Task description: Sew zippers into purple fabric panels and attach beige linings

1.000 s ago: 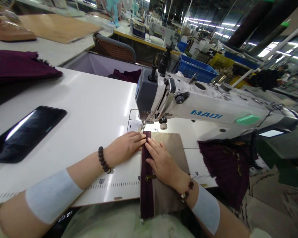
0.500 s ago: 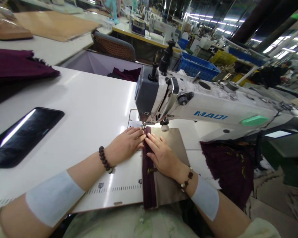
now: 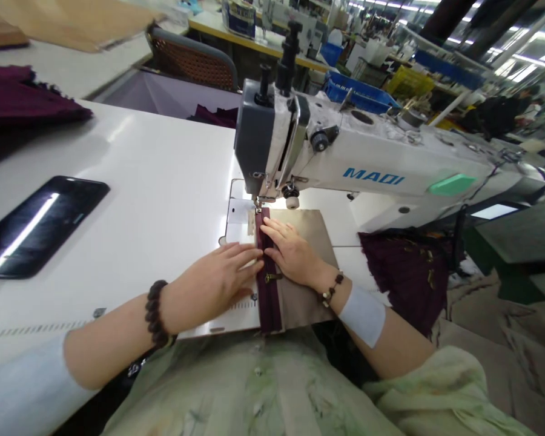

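Observation:
A maroon zipper strip (image 3: 269, 306) with a brass-coloured pull (image 3: 272, 277) lies along the left edge of a beige fabric piece (image 3: 306, 303). Its far end sits at the presser foot of the sewing machine (image 3: 372, 158). My left hand (image 3: 213, 280) rests beside the strip, fingers stretched out and their tips touching its left edge; the thumb is partly hidden. My right hand (image 3: 295, 253) lies flat across the strip and the beige fabric, fingers extended, just in front of the machine's needle area.
A black phone (image 3: 40, 224) lies on the white table (image 3: 163, 163) at left. Maroon fabric (image 3: 27, 100) is stacked at the far left. More maroon pieces with zippers (image 3: 402, 272) hang at the right, beside beige pieces (image 3: 485, 339). A blue crate (image 3: 358, 91) stands behind the machine.
My left hand has slid back toward my body along the strip, away from the presser foot. My right hand stays on the fabric. The view has tilted down slightly.

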The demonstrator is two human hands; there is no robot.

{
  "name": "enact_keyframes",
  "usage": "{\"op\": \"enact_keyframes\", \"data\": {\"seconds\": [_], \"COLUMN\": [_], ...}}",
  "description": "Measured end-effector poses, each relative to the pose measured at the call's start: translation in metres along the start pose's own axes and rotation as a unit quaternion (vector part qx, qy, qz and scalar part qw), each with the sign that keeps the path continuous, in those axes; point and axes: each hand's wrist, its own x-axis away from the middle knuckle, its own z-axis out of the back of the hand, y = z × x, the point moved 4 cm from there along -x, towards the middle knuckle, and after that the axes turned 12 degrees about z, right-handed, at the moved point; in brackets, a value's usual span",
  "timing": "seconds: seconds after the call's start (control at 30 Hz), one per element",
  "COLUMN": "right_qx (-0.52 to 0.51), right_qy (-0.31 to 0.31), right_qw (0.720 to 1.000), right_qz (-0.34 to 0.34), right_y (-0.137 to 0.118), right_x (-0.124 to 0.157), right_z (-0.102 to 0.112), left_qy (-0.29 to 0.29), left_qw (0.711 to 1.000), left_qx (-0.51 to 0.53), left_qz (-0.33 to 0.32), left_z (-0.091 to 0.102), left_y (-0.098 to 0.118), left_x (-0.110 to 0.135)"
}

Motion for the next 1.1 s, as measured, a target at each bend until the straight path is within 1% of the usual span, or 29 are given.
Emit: {"op": "enact_keyframes", "data": {"seconds": [0.07,0.13,0.23,0.3,0.47,0.57,0.67,0.93,1.1], "right_qx": [-0.005,-0.008,-0.006,-0.003,0.035,0.058,0.051,0.041,0.047], "right_qy": [0.002,0.004,-0.001,-0.004,0.006,-0.004,-0.019,-0.035,-0.044], "right_qw": [1.000,1.000,1.000,1.000,0.999,0.998,0.998,0.999,0.998], "right_qz": [-0.005,-0.007,-0.001,0.002,0.005,0.013,0.010,0.000,-0.011], "right_y": [0.000,0.001,0.000,-0.001,-0.002,-0.001,0.000,0.001,0.001], "right_x": [0.000,0.000,0.000,0.000,-0.003,-0.005,-0.006,-0.006,-0.006], "right_z": [0.000,0.000,0.000,0.001,0.003,0.002,0.001,-0.001,-0.002], "left_qy": [0.020,0.060,0.115,0.129,0.132,0.132,0.127,0.151,0.134], "left_qw": [0.999,0.996,0.991,0.989,0.982,0.980,0.979,0.975,0.972], "left_qx": [0.037,0.058,0.062,0.069,0.119,0.131,0.143,0.161,0.194], "left_qz": [-0.012,-0.018,-0.022,-0.024,-0.059,-0.069,-0.065,-0.034,-0.021], "left_z": [0.001,0.000,-0.003,-0.004,0.001,0.003,0.004,0.005,0.002], "left_y": [0.021,0.038,0.051,0.053,0.058,0.061,0.062,0.061,0.058], "left_x": [0.017,0.028,0.034,0.034,0.032,0.030,0.029,0.030,0.033]}}
